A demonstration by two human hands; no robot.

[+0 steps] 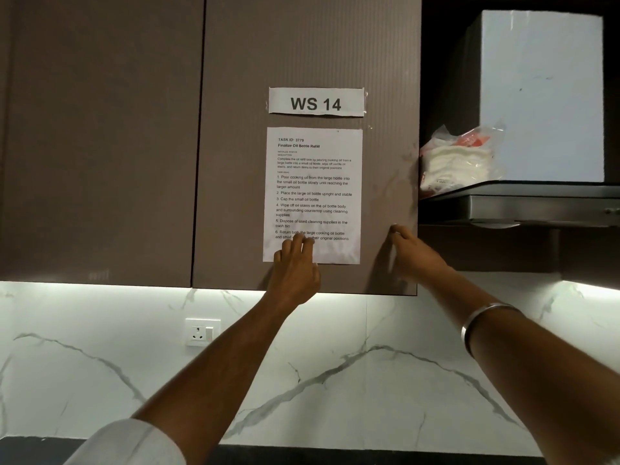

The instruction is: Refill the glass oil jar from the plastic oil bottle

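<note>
Neither the glass oil jar nor the plastic oil bottle is in view. I look up at a brown wall cabinet door (235,162). My left hand (295,270) rests flat on the door, its fingers over the bottom of a printed task sheet (313,193). My right hand (412,253) is at the door's right edge near its lower corner, fingers curled around that edge. A metal bangle (483,322) sits on my right wrist.
A "WS 14" label (316,102) is taped above the sheet. A second cabinet door (100,139) lies to the left. A range hood (536,203) with a plastic bag (459,159) on it stands right. Below, a marble backsplash (302,380) holds a wall socket (202,332).
</note>
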